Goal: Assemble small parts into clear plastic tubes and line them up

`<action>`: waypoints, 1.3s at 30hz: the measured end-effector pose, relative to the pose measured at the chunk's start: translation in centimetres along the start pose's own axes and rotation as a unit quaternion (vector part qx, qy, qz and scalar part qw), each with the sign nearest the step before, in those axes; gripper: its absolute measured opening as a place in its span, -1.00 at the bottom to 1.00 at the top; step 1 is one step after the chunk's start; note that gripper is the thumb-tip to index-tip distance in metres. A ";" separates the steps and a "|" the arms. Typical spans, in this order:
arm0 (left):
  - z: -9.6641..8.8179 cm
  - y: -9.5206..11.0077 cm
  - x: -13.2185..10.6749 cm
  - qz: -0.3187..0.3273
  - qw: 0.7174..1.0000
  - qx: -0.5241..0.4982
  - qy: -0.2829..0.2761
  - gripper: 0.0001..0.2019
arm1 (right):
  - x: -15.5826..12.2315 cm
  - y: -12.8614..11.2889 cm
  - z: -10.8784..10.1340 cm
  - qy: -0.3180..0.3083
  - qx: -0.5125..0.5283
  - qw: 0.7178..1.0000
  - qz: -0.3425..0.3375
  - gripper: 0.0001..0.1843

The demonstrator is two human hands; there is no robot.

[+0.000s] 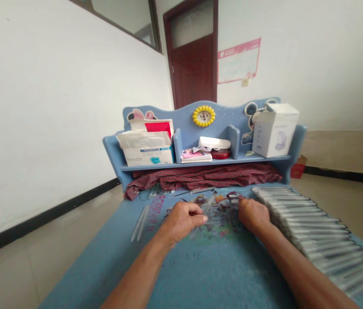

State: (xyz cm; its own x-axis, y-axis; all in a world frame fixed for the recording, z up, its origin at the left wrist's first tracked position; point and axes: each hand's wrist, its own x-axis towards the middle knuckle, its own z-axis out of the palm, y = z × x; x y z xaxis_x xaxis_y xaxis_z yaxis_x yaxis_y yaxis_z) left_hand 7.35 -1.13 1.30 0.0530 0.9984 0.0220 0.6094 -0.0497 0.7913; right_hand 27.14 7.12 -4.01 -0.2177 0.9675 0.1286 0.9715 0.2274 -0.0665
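My left hand (184, 219) is over the middle of the blue desk, thumb and forefinger pinched around a slim clear pen barrel (209, 203) that slants up and away. To its right, my right hand (254, 215) is closed in a loose fist; what its fingers hold is hidden. Between and beneath the hands lie clear, thin pen parts (221, 216), blurred over the printed desk picture. Two whitish pen barrels (140, 223) lie side by side left of my left hand. A long row of clear pens (321, 236) stretches beside my right forearm.
At the desk's back stands a blue shelf (205, 164) with a mask box (147, 152), papers and a white box (274, 133). Checked red cloth (207, 175) is bunched below it. Thin dark-tipped refills (200, 190) and a tangle of greenish strands (151, 192) lie before the cloth.
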 end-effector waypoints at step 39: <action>1.4 0.1 0.0 0.020 0.912 -0.402 0.082 -0.83 | -4.2 -3.4 -1.1 -0.104 0.635 0.745 -0.176 -0.80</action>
State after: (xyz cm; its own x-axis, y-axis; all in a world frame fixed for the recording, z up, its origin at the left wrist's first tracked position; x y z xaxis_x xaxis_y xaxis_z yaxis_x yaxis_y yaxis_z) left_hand 8.50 -1.14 0.49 -0.0963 0.9903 0.0999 -0.1697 -0.1152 0.9787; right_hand 24.82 2.15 -3.28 -0.5769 0.7890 0.2114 0.0081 0.2643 -0.9644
